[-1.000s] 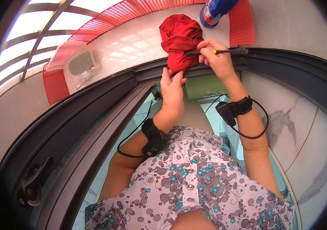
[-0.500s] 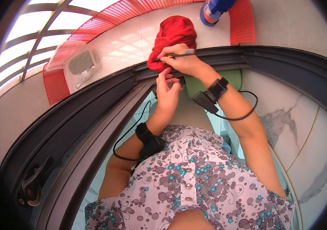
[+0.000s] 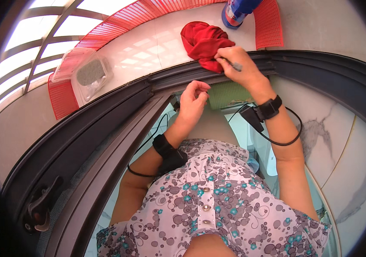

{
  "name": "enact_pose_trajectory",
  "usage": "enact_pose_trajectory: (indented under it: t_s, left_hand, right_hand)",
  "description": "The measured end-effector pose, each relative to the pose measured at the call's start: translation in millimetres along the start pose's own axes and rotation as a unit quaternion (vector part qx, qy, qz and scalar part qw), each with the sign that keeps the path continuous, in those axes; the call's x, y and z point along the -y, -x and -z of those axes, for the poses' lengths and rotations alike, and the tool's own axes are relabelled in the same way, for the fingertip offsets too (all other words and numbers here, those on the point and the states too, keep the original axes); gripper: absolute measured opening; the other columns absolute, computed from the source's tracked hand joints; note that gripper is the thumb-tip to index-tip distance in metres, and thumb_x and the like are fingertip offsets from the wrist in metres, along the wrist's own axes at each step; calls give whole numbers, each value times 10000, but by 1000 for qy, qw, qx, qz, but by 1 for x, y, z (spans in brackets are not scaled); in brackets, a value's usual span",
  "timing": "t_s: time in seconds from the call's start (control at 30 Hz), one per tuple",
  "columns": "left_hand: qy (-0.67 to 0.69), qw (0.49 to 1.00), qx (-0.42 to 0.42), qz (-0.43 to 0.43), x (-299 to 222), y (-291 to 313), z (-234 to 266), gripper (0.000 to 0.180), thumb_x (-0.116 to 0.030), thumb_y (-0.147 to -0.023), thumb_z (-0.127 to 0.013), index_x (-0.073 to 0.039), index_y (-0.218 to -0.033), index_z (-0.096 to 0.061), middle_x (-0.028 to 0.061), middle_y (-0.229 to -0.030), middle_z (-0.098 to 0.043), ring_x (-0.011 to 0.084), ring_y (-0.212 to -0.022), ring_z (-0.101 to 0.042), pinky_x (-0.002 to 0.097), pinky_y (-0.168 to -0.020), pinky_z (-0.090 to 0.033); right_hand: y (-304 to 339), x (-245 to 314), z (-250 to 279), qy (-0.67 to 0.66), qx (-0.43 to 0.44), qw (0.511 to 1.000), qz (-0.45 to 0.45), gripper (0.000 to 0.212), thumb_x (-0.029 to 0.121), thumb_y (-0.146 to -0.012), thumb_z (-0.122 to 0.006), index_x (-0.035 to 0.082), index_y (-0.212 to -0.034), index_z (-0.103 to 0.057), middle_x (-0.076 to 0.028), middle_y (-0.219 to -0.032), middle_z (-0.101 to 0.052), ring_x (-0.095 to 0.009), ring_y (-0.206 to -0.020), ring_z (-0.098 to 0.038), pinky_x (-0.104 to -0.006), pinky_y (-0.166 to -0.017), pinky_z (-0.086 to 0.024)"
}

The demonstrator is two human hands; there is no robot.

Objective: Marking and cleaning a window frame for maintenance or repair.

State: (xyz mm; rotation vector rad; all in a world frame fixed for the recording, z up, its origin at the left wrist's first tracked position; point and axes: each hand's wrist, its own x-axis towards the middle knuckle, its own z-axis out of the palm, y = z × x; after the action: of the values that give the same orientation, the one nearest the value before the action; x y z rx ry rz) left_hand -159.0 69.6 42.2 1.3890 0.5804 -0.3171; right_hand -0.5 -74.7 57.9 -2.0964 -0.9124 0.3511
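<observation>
A bunched red cloth (image 3: 204, 40) lies on the white ledge, its lower end hanging over the dark window frame. My right hand (image 3: 243, 66) is closed at the cloth's right edge, fingertips touching it. From that fist sticks the grey end of a slim tool (image 3: 237, 67); the rest of it is hidden, so its exact kind does not show. My left hand (image 3: 193, 100) hovers just below the frame, fingers loosely curled and thumb apart, with nothing visible in it. A black strap with a small box sits on each wrist.
A dark sliding frame (image 3: 118, 107) with a handle (image 3: 41, 205) runs along the left. On the ledge stand a clear plastic tub (image 3: 90, 75) and a blue bottle (image 3: 236, 15), bordered by red mesh (image 3: 123, 19). A green ribbed pad (image 3: 228, 94) lies below the frame.
My right hand has moved right with the slim tool. The red cloth has shifted right and lies more spread. My left hand has dropped slightly away from it, its fingers more curled.
</observation>
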Motion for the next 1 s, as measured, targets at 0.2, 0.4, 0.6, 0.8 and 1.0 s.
enact_pose_trajectory:
  t_s: [0.2, 0.4, 0.6, 0.8, 1.0]
  left_hand:
    - [-116, 988, 15, -98, -15, -1, -26, 182, 9, -872, -526, 3, -1048, -575, 66, -993, -595, 127, -827, -590, 257, -667, -481]
    - [-305, 878, -93, -356, -33, -35, -38, 288, 72, -748, -555, 17, -1030, -579, 211, -1112, -524, 361, -967, -551, 426, -827, -466]
    - [-426, 833, -111, -335, -37, -74, -46, 439, 21, -718, -628, 48, -1147, -537, 236, -1186, -519, 397, -1040, -534, 463, -877, -449]
    - [-471, 810, -147, -315, -34, -109, -31, 188, -185, -731, -748, -125, -903, -697, 85, -884, -594, 311, -881, -603, 420, -742, -497]
    - [-444, 809, -214, -320, -45, -139, -18, 118, -201, -802, -685, -84, -793, -686, 134, -812, -620, 331, -745, -629, 438, -679, -495]
  right_hand:
    - [15, -3, 2, 91, -31, 995, -41, 85, 24, -820, -596, -32, -870, -638, -210, -795, -629, -393, -765, -612, -435, -676, -483]
    - [26, 8, -21, 118, -113, 986, -44, 80, -8, -727, -578, 15, -802, -561, -188, -782, -575, -397, -805, -589, -477, -692, -466]
    - [27, 22, -6, 155, -175, 971, -47, 140, -3, -766, -581, -11, -903, -607, -188, -786, -577, -386, -788, -591, -460, -693, -475]
    - [43, 32, -17, 121, -309, 941, -71, 187, 34, -839, -642, -14, -1020, -643, -158, -850, -628, -338, -773, -619, -402, -703, -504]
    - [77, 43, -28, 79, -296, 948, -90, 195, -4, -815, -659, -16, -1009, -653, -157, -854, -636, -325, -761, -627, -391, -683, -507]
